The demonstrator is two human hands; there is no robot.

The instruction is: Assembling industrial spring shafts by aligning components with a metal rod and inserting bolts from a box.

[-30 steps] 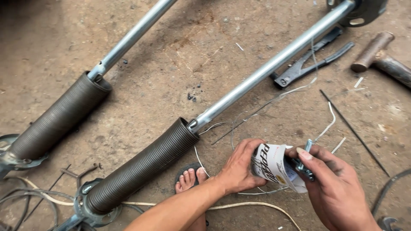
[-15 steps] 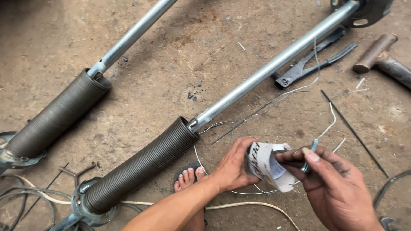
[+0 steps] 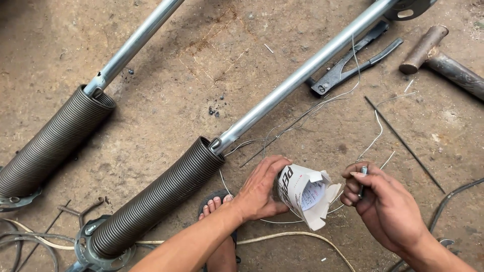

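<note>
Your left hand (image 3: 262, 194) clamps the torn-open paper box (image 3: 302, 194), right hand (image 3: 385, 201) fingers pinch a small bolt (image 3: 362, 174); tilt the box and contents likely spill onto the floor (image 3: 176, 100).

The left forearm reaches in from the lower edge, and the left hand (image 3: 259, 189) curls inward with fingers wrapped and thumb tucked below, gripping. The right hand (image 3: 385, 206) comes in from the lower right, back upward, its fingertips (image 3: 355, 174) pinched together near the top. The two hands sit near each other, not touching.
</note>
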